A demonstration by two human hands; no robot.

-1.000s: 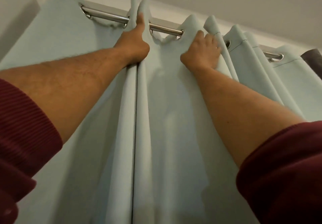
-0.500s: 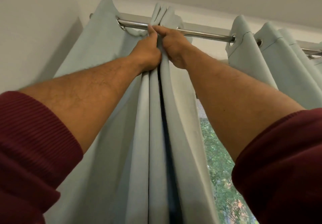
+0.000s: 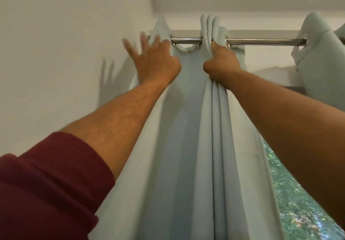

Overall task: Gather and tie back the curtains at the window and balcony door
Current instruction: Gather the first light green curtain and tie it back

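Note:
A pale green eyelet curtain [image 3: 186, 127] hangs from a metal rod [image 3: 261, 41] near the ceiling. My right hand [image 3: 220, 64] grips a bunch of gathered folds just under the rod. My left hand [image 3: 155, 58] is blurred, fingers spread, at the curtain's leftmost fold by the wall. A second bunch of the same curtain fabric [image 3: 317, 62] hangs on the rod at the far right.
A white wall [image 3: 65, 53] stands close on the left, next to the rod's end. Between the two curtain bunches the window [image 3: 298, 193] shows green trees outside. The ceiling is just above the rod.
My left hand has let go of the gathered folds and moved left with fingers spread. My right hand keeps holding the bunch, which has slid left toward the wall.

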